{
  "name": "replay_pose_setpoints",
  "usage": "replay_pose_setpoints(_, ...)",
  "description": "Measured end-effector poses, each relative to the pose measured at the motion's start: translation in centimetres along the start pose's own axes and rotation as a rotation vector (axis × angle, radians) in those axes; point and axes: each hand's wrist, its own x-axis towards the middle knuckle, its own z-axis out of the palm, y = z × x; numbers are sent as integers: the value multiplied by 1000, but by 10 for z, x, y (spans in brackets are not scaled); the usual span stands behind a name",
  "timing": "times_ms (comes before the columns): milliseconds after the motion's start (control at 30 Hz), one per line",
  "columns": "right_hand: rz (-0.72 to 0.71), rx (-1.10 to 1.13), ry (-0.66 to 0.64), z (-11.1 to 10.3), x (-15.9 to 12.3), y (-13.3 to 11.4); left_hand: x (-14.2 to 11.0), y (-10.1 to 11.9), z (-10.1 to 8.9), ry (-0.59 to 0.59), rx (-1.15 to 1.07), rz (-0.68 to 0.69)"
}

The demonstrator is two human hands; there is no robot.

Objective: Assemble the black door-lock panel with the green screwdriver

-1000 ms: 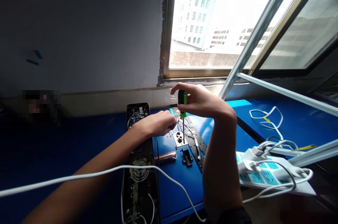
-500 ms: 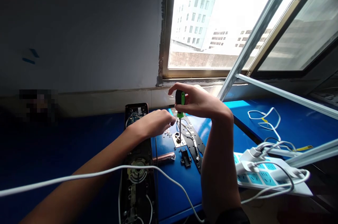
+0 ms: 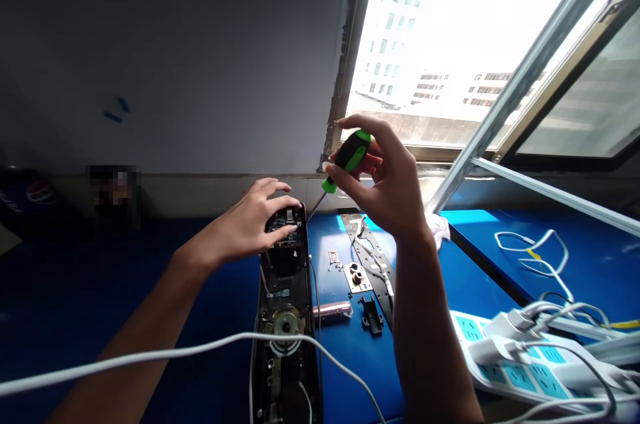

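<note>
A long black door-lock body [image 3: 286,317] lies opened on the blue table [image 3: 350,344], its circuit board and round mechanism showing. My left hand [image 3: 250,219] rests on its far end with fingers spread over the board. My right hand [image 3: 387,177] is raised above the table and grips a green-and-black screwdriver [image 3: 345,163], whose shaft slants down and left toward the lock's top. A small square metal plate [image 3: 356,276] with a knob lies to the right of the lock.
A black perforated strip with wires [image 3: 375,261], a copper-coloured cylinder [image 3: 333,309] and a small black part [image 3: 373,315] lie beside the lock. A white cable [image 3: 150,354] crosses in front. A white power strip [image 3: 520,351] with plugs sits at right, under a metal window frame [image 3: 505,97].
My right hand lifted the screwdriver off the square plate and tilted it. My left hand moved from beside the plate onto the lock's far end. The view shifted left.
</note>
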Motion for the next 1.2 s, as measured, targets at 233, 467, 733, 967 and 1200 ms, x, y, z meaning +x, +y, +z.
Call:
replay_pose_setpoints(233, -70, -83, -5, 25, 2, 2, 0, -4, 1, -133, -140, -159)
replay_pose_setpoints(467, -126, -64, 8, 35, 3, 11, 0, -5, 3, -167, -194, -157)
replay_pose_setpoints(733, -147, -81, 22, 36, 3, 12, 0, -5, 6, -160, -192, -150)
replay_pose_setpoints(967, -184, -125, 89, 45, 4, 19, 3, -10, 12, -117, -206, -132)
replay_pose_setpoints(1200, -155, -91, 85, 52, 5, 18, 6, -13, 15, -14, -283, -74)
